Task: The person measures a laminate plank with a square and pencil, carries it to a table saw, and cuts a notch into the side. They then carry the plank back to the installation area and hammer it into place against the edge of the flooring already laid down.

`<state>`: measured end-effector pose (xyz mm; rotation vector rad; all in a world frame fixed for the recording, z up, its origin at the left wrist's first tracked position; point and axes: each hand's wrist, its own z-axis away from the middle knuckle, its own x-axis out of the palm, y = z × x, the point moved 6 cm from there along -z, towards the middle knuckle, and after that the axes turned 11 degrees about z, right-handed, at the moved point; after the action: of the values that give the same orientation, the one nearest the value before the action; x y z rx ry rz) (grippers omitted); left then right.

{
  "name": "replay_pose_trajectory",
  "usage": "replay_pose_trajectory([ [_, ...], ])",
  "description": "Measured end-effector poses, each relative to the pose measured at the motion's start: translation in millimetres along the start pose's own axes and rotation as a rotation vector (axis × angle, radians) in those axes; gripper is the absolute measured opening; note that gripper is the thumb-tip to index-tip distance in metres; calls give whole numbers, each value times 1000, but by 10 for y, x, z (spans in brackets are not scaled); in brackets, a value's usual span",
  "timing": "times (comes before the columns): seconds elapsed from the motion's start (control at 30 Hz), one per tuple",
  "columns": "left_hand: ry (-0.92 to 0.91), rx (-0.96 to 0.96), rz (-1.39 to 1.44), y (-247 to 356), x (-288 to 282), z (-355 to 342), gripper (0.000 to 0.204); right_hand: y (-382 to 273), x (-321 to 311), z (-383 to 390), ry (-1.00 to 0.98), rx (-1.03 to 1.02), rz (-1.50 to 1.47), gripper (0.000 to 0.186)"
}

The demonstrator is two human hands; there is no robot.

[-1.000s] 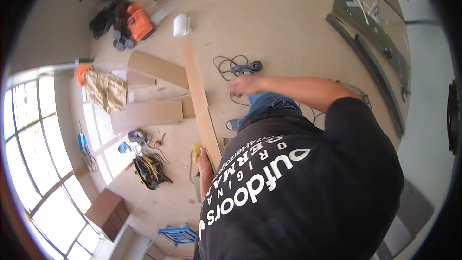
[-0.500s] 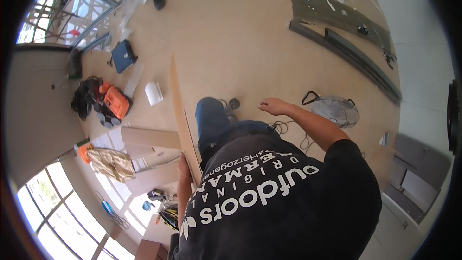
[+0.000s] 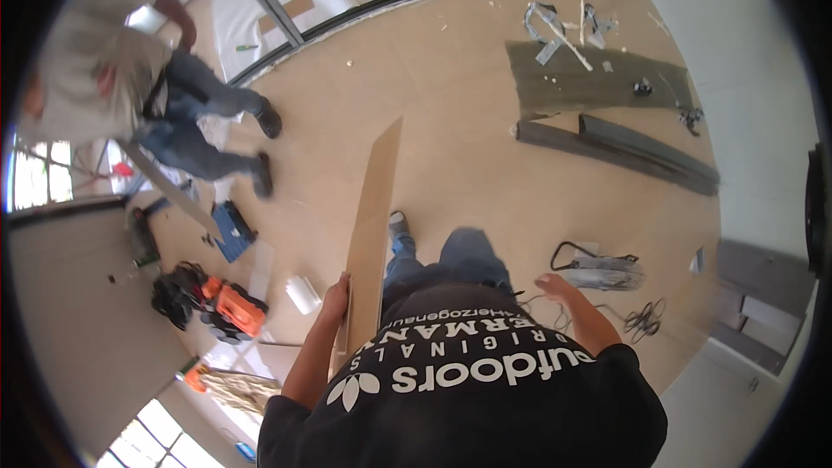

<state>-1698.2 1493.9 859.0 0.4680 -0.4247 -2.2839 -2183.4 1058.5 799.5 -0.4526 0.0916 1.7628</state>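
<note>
My left hand grips the edge of a long tan board held upright beside my left leg, its far end reaching forward over the floor. My right hand hangs empty at my right, fingers loosely apart, near a grey rounded object with a black loop handle. Black cables lie on the floor just beyond that hand. My legs in jeans show between my hands.
A co-worker stands at upper left near a long strip. A blue case, orange tool and white roll lie left. Dark beams and a green sheet lie right. A glazed partition runs behind.
My view has turned leftward, bringing the co-worker fully into sight. The board has moved with my left hand. My right hand has swung outward and down, and my legs have stepped.
</note>
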Motion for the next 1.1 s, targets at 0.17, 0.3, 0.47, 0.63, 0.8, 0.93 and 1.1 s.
replay_pose_trajectory([
  [0.17, -34, 48, -10, 1555, -43, -1028, 75, 87, 25, -204, -10, 453, -433, 39],
  [0.3, -85, 161, -22, 3043, 569, -2004, 76, -109, -470, -1161, 61, 298, -361, 46],
  [0.47, -124, 16, -11, 4898, 1498, -2406, 82, -1077, -3132, -2176, 71, -11, -159, 43],
  [0.63, -38, -112, 218, 6028, 1378, -2641, 80, -3635, -5687, -2619, 14, -2, -315, 51],
  [0.8, -31, -131, 202, 7296, 1738, -3843, 80, -4923, -7200, -3598, 113, -435, 177, 46],
  [0.93, -109, -203, 434, 8794, 2237, -4311, 74, -5470, -8153, -3725, 539, -875, 33, 40],
  [1.1, -47, -225, 424, 10080, 2099, -4911, 67, -6138, -9723, -4085, 440, -333, -185, 37],
])
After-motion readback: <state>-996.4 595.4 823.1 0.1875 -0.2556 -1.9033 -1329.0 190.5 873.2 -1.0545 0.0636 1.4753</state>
